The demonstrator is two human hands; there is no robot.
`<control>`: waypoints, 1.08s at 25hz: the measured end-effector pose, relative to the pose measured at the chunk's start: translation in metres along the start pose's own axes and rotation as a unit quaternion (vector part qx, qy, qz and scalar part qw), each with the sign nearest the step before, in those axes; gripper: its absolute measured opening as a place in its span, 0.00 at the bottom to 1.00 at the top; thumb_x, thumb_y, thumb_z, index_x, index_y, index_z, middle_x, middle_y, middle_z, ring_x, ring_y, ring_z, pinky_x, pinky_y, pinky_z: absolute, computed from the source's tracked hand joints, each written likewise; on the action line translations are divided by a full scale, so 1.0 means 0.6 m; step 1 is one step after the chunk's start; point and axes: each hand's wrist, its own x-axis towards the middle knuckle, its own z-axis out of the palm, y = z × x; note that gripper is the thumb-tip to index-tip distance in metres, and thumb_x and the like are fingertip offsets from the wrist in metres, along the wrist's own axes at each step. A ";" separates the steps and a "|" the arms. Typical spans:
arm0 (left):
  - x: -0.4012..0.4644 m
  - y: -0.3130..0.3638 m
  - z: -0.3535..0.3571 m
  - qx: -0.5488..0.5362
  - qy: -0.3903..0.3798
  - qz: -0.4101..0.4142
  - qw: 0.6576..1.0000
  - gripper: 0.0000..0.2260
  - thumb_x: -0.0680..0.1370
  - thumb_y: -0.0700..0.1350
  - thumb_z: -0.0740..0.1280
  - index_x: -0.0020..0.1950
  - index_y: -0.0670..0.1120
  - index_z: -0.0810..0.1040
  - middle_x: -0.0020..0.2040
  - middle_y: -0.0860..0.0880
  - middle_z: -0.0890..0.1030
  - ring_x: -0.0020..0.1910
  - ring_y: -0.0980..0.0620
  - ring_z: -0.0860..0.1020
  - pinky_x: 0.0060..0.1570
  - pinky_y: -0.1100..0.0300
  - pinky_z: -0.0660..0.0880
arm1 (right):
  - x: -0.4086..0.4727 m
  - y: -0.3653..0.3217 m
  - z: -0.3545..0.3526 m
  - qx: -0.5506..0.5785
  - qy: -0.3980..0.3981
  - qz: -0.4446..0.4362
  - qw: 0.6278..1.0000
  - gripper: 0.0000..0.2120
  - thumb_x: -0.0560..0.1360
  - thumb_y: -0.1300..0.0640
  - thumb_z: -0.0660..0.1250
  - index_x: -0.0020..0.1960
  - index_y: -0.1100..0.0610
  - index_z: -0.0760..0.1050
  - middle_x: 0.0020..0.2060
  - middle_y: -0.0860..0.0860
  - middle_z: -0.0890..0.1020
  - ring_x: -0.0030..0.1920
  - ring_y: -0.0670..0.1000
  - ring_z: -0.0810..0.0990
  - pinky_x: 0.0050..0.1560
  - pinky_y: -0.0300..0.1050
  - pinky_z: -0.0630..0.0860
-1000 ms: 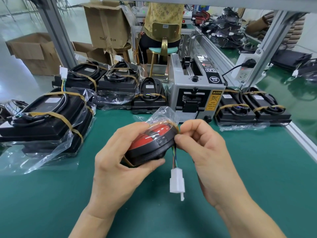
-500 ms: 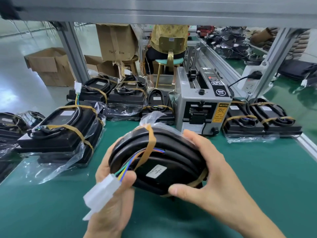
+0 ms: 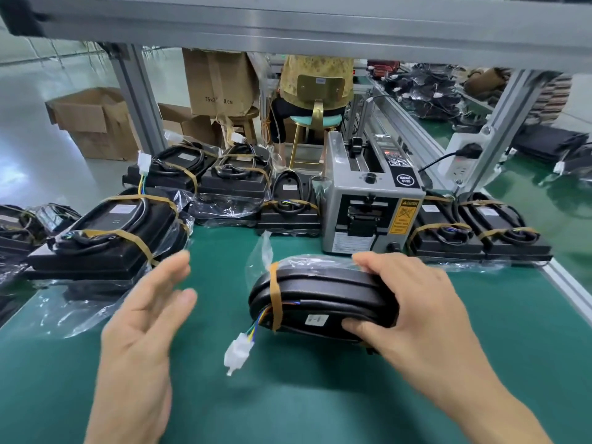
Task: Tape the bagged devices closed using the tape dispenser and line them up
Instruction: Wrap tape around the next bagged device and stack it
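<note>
A black bagged device with brown tape around it is held just above the green mat, underside up, its white connector dangling on coloured wires. My right hand grips its right end, thumb underneath and fingers over the top. My left hand hovers flat to the left of it, fingers straight, touching nothing. The grey tape dispenser stands behind. Two taped devices sit in a row to its right.
A stack of taped bagged devices fills the left side, with more along the back edge. The bench's metal rail runs along the right. A person sits on a stool beyond the bench. An aluminium beam crosses overhead.
The device was turned over from red face up to underside up. My left hand let go of it and its connector and moved away left; my right hand alone holds it now.
</note>
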 end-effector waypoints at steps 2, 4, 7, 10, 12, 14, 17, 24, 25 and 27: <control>-0.001 0.021 0.019 0.126 -0.046 0.079 0.988 0.17 0.71 0.49 0.71 0.60 0.55 0.78 0.63 0.55 0.78 0.64 0.60 0.73 0.64 0.68 0.67 | 0.000 -0.010 0.015 -0.012 -0.017 -0.026 0.999 0.30 0.58 0.47 0.73 0.59 0.51 0.76 0.51 0.43 0.80 0.52 0.47 0.75 0.52 0.43 0.64; -0.004 0.029 0.045 0.208 -0.109 0.073 0.969 0.16 0.71 0.54 0.69 0.59 0.56 0.79 0.61 0.59 0.78 0.63 0.62 0.73 0.61 0.74 0.64 | -0.003 -0.021 0.027 -0.014 -0.029 -0.047 0.998 0.30 0.57 0.48 0.74 0.58 0.52 0.76 0.51 0.44 0.81 0.52 0.48 0.77 0.52 0.44 0.65; -0.005 0.027 0.064 0.200 -0.130 0.004 0.971 0.06 0.74 0.45 0.72 0.50 0.54 0.83 0.51 0.60 0.82 0.51 0.59 0.79 0.47 0.74 0.72 | -0.004 -0.028 0.035 -0.023 -0.041 -0.066 0.997 0.30 0.57 0.49 0.75 0.58 0.51 0.76 0.51 0.44 0.81 0.52 0.49 0.77 0.53 0.43 0.65; -0.006 0.018 0.060 0.165 -0.116 -0.039 0.979 0.05 0.74 0.41 0.72 0.44 0.52 0.85 0.44 0.55 0.84 0.43 0.55 0.81 0.38 0.68 0.75 | -0.002 -0.030 0.034 -0.031 -0.061 -0.072 0.995 0.30 0.57 0.48 0.75 0.59 0.51 0.76 0.51 0.44 0.81 0.52 0.49 0.78 0.54 0.42 0.64; -0.005 0.017 0.057 0.128 -0.112 -0.066 0.983 0.04 0.72 0.43 0.72 0.42 0.52 0.85 0.41 0.52 0.85 0.41 0.54 0.81 0.34 0.65 0.76 | -0.002 -0.033 0.029 -0.032 -0.084 -0.074 0.993 0.29 0.60 0.44 0.71 0.59 0.49 0.75 0.52 0.43 0.80 0.53 0.48 0.77 0.56 0.43 0.63; -0.005 0.020 0.058 0.118 -0.109 -0.078 0.984 0.03 0.70 0.47 0.71 0.41 0.52 0.85 0.38 0.50 0.84 0.37 0.54 0.79 0.30 0.60 0.77 | 0.001 -0.037 0.021 -0.011 -0.089 -0.062 0.994 0.27 0.64 0.36 0.66 0.59 0.47 0.76 0.52 0.40 0.79 0.55 0.45 0.75 0.58 0.44 0.60; -0.005 0.021 0.062 0.128 -0.097 -0.077 0.984 0.05 0.70 0.49 0.68 0.40 0.50 0.84 0.36 0.49 0.83 0.35 0.50 0.79 0.33 0.53 0.77 | 0.013 -0.045 0.015 0.010 -0.059 -0.047 0.997 0.21 0.69 0.34 0.60 0.53 0.44 0.79 0.53 0.38 0.78 0.57 0.42 0.73 0.63 0.47 0.55; -0.002 0.027 0.078 0.142 -0.068 -0.116 0.981 0.09 0.76 0.42 0.67 0.37 0.50 0.82 0.37 0.47 0.82 0.33 0.51 0.77 0.22 0.42 0.75 | 0.062 -0.059 0.014 0.140 -0.132 -0.027 0.981 0.03 0.74 0.53 0.70 0.43 0.50 0.83 0.43 0.40 0.81 0.48 0.44 0.79 0.59 0.55 0.70; -0.001 0.027 0.079 0.143 -0.067 -0.118 0.980 0.09 0.76 0.42 0.67 0.37 0.50 0.81 0.37 0.47 0.82 0.33 0.51 0.76 0.21 0.40 0.75 | 0.066 -0.061 0.014 0.135 -0.133 -0.031 0.981 0.04 0.75 0.54 0.70 0.42 0.51 0.83 0.42 0.41 0.81 0.46 0.45 0.79 0.57 0.55 0.71; -0.001 0.024 0.079 0.123 -0.067 -0.123 0.983 0.09 0.77 0.42 0.67 0.37 0.49 0.81 0.37 0.46 0.82 0.33 0.49 0.76 0.20 0.40 0.74 | 0.071 -0.067 0.017 0.100 -0.130 -0.027 0.986 0.07 0.76 0.53 0.67 0.41 0.51 0.80 0.40 0.44 0.81 0.44 0.48 0.78 0.54 0.54 0.71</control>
